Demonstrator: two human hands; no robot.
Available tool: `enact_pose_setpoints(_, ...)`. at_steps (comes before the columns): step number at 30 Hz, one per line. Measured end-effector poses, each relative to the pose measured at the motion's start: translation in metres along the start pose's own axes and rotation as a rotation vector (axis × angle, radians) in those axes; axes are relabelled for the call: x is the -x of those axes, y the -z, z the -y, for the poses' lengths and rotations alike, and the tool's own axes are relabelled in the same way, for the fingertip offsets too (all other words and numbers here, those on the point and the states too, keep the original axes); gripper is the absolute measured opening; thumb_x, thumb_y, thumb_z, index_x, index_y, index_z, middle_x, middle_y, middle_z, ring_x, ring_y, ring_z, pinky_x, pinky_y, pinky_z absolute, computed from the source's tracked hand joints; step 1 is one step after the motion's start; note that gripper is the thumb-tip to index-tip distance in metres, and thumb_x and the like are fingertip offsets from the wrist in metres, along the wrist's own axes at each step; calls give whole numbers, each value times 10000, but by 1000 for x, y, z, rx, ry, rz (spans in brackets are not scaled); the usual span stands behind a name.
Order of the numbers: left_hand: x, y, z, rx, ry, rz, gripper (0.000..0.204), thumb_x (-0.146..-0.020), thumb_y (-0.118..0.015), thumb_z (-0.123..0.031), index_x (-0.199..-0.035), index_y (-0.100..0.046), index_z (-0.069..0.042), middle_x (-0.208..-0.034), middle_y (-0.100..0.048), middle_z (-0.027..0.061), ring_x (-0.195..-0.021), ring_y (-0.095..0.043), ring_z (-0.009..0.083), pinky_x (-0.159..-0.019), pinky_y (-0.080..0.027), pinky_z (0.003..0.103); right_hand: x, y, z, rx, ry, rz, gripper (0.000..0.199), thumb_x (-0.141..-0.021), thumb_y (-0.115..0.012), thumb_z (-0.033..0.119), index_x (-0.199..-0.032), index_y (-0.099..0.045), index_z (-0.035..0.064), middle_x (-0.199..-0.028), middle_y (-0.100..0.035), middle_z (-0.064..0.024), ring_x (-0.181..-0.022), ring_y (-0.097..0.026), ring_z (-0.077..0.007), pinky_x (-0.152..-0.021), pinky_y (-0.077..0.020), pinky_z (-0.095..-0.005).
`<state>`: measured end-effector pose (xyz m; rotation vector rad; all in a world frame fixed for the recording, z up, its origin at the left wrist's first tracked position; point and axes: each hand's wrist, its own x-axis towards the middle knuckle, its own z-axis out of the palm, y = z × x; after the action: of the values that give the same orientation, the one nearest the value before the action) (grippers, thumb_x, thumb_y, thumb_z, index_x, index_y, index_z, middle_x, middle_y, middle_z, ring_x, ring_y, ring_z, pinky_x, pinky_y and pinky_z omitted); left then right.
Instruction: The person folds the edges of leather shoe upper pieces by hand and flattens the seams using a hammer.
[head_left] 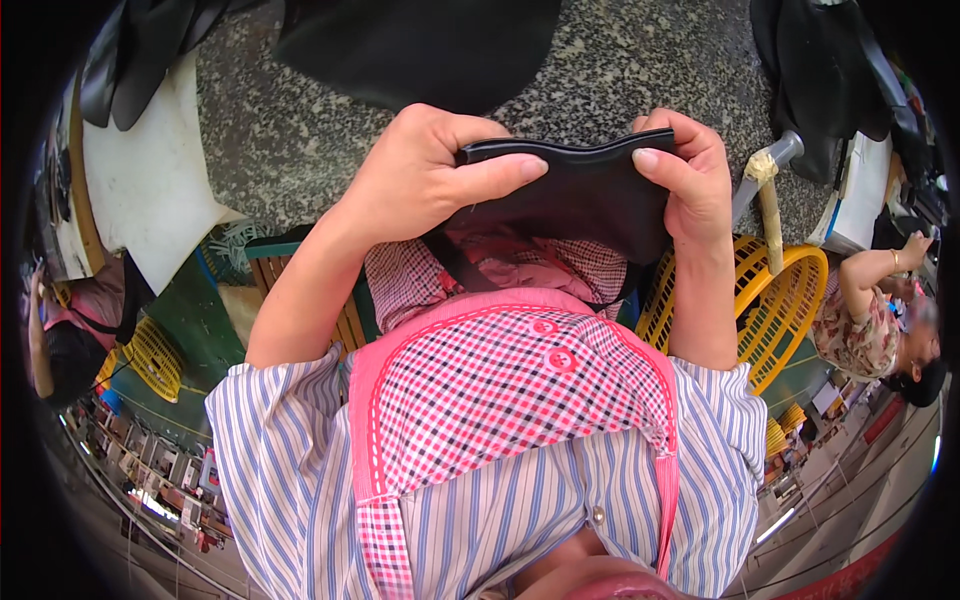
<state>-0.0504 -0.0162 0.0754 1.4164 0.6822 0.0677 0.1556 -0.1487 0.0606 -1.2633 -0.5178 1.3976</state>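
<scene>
Both my hands hold a black leather-like piece (590, 205) by its upper edge, close to the near side of the stone table. That edge looks folded or doubled, and it dips slightly in the middle. My left hand (450, 165) pinches its left end, thumb lying along the near face and fingers hidden behind. At the other end my right hand (690, 180) grips the corner, thumb in front and fingers curled behind. The lower part of the piece hangs over my lap. Beyond my hands, a larger black sheet (430, 50) lies on the speckled table.
The speckled stone table (640, 60) spans the far side. A hammer (768, 195) rests near its right edge, below dark pieces (825, 80). White board (150, 170) lies at left, with black pieces (150, 50) above it. A yellow basket (790, 300) stands at right. Other people sit on both sides.
</scene>
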Motion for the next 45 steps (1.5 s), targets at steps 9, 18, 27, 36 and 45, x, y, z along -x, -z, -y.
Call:
enact_pose_setpoints(9,2,-7,13,346,81,47,222,-804,-682,-221,-812,-672,1,-620,-570,-47,-540,-470,9,-458,-367,182,0,1,-2,-37,14,38,98,-716,-651,29,-791,-589,33,-747,-600,4,-665,-539,-64,-622,-428,-195)
enact_pose_setpoints(18,-3,-11,11,392,98,39,151,-786,-685,-151,-787,-656,-3,-666,-595,-20,-600,-512,30,-545,-417,181,1,-7,2,75,23,-48,169,-697,-666,123,-710,-510,58,-708,-479,21,-643,-431,-63,-600,-334,-195)
enact_pose_setpoints(27,-3,9,-16,-361,-734,-406,818,-638,-790,-221,-1328,-381,-58,-1290,-473,129,-1152,-473,276,-958,-373,367,16,57,71,764,1061,-493,252,-671,-660,-88,-895,-622,23,-875,-601,-34,-810,-553,-137,-759,-438,-250)
enact_pose_setpoints(36,-53,75,-8,-1329,-584,-790,491,-726,-690,-315,-1167,-559,-142,-1198,-535,107,-1165,-431,297,-963,-347,455,-8,107,104,1765,922,-1114,362,-726,-689,201,-1081,-613,196,-1303,-410,-127,-1138,-428,-309,-975,-319,-405)
enact_pose_setpoints(45,-16,-4,24,-1303,-844,-445,250,-670,-594,-142,-901,-607,-46,-973,-623,84,-863,-579,221,-660,-455,315,-39,-1,65,1387,872,-256,281,-724,-652,88,-1004,-629,72,-1113,-579,-95,-1074,-496,-268,-938,-365,-350)
